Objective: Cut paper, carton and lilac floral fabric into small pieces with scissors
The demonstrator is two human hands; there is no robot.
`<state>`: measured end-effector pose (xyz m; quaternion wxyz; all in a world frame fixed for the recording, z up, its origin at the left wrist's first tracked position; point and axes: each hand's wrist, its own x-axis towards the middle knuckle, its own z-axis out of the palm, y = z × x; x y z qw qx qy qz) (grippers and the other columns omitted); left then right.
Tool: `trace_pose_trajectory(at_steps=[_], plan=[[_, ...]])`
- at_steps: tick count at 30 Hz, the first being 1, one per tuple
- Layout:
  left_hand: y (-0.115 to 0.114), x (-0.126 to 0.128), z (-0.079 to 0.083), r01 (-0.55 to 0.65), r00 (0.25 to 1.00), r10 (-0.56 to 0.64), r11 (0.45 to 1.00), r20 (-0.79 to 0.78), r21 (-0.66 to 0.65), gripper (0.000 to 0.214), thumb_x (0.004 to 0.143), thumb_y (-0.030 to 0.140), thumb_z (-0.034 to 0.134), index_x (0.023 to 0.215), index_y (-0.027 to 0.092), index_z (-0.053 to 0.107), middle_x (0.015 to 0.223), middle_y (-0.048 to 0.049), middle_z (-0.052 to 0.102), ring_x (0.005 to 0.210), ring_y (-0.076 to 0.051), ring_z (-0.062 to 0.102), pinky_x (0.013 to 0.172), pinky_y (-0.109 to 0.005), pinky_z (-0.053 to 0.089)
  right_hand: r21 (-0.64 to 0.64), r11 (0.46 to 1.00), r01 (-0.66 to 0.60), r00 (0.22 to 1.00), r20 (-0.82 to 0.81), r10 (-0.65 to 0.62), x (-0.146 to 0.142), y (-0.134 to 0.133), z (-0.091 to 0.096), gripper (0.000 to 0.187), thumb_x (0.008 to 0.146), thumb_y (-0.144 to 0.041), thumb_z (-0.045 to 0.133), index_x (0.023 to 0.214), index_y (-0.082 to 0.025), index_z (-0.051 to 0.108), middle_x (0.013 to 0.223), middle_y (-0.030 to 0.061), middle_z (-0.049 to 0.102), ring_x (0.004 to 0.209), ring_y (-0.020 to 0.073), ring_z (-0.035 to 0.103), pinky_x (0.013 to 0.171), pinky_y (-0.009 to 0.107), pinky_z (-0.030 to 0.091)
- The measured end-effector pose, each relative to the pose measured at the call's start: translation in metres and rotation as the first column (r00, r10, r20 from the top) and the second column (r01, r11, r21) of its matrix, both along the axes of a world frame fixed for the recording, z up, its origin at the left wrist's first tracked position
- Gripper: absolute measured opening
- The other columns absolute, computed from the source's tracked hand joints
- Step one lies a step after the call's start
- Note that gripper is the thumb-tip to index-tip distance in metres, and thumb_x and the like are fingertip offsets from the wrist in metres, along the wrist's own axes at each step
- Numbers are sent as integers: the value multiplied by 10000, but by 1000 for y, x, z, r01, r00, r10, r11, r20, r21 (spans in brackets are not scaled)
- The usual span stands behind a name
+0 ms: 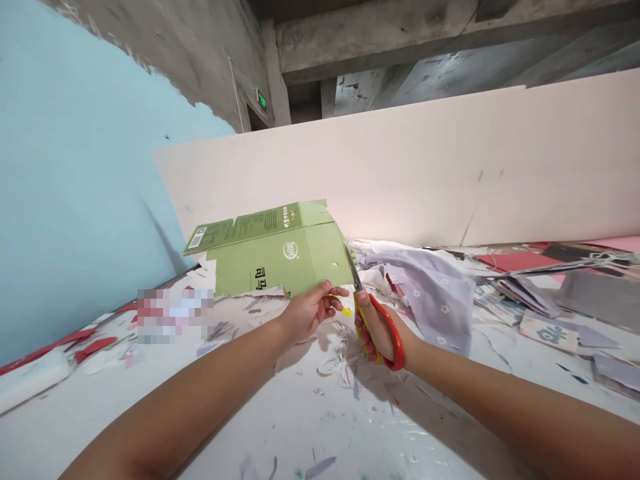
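A flattened green cardboard box (280,260) with white and black print stands tilted above the table in the head view. My left hand (311,308) is closed at its lower right corner, thumb at the edge and fingers curled below. My right hand (377,327) grips scissors (395,337) with red and yellow handles. Their blades point up and away, at the right edge of the cardboard, which looks frayed there. Whether the blades are closed on the card cannot be made out. A small yellow scrap (347,311) shows between my hands.
Paper shreds (340,363) litter the white table (280,427). To the right lie a lilac flowered sheet (440,300), folded papers and red sheets (520,261). A pale pink panel (400,167) stands behind, with a blue wall (90,173) at left.
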<state>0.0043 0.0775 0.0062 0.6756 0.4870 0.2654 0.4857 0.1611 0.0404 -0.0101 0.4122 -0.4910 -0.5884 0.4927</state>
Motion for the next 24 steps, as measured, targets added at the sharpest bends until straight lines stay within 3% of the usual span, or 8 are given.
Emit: trace_pose_trajectory(at_steps=[16, 24], plan=[[3, 1, -3, 15, 999, -14, 1000, 41, -22, 191, 807, 322, 545, 724, 151, 531, 805, -28, 652, 561, -72, 555, 519, -196, 382, -8, 999, 31, 997, -74, -31, -7, 7, -11, 558, 723, -736, 350, 580, -200, 410, 347, -57, 365, 249, 86, 343, 249, 200, 266], [3, 0, -6, 20, 1000, -20, 999, -2, -26, 220, 802, 333, 552, 722, 130, 579, 793, -30, 641, 565, -71, 544, 554, -203, 395, -124, 984, -126, 970, -224, 96, -8, 9, 0, 604, 698, -785, 268, 676, -198, 412, 466, -79, 353, 325, 46, 285, 304, 176, 268]])
